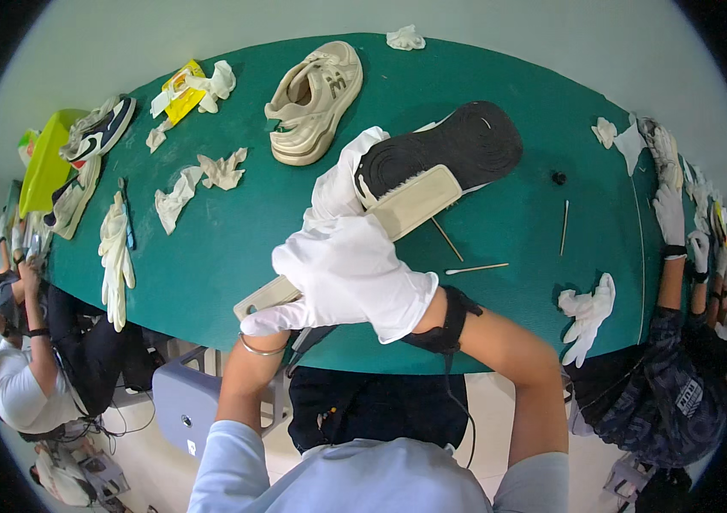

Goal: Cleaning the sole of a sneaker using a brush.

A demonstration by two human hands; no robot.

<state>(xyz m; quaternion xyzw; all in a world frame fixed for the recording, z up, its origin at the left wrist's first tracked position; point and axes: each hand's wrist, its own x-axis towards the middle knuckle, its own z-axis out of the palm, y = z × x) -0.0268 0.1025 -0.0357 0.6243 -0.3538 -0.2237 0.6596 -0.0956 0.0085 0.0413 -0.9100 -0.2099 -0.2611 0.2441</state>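
Note:
Both my hands wear white gloves. My right hand (350, 276) grips the handle of a beige scrubbing brush (424, 199), with the handle's holed end poking out at the lower left. The brush head lies across the near side of a shoe's black sole (460, 141), bristles towards it. This shoe is tipped so that its sole faces the camera, and most of its upper is hidden. Behind my right hand, my left hand (341, 183) holds the shoe's left end; its fingers are partly covered. A cream sneaker (318, 102) lies on its side just beyond.
On the green table (229, 250) lie cotton swabs (476, 269), a small black object (558, 177), crumpled gloves (588, 314), a yellow wipes packet (184, 93) and a toothbrush (127, 215). Other sneakers (100, 128) lean by a lime-green basin (49, 160). People work on both sides.

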